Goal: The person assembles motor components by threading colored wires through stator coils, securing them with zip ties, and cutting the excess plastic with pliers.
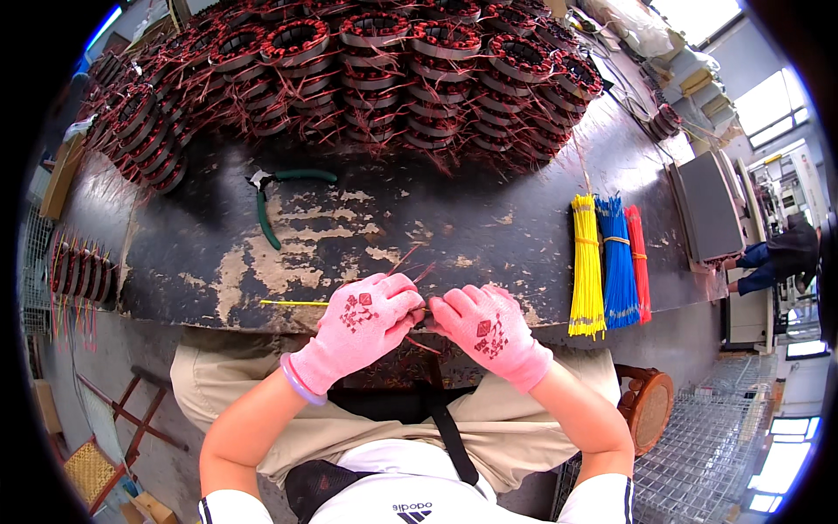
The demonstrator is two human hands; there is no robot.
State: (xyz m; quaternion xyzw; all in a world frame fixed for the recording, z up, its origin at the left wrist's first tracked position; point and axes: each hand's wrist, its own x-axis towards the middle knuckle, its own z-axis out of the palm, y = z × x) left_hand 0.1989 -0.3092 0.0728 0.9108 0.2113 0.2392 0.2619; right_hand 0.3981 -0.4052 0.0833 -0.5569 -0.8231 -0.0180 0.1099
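Observation:
Both my hands wear pink gloves and meet at the table's near edge. My left hand (367, 319) is closed, and a thin yellow wire (292, 303) sticks out to its left. My right hand (485, 327) is closed too, its fingertips pinched close to the left ones; what they grip is hidden. Thin reddish copper wires (410, 262) rise between the hands. Below the fingers a dark piece shows in part, too covered to identify. Green-handled cutting pliers (295, 177) lie with handles spread on the worn black table (375, 210).
Many stacked stators (371, 74) with red windings and loose wire ends line the table's far side. Bundles of yellow wires (587, 266), blue wires (618, 262) and red wires (638, 262) lie at right. More stators (83, 271) sit at far left. A wooden stool (646, 410) stands at right.

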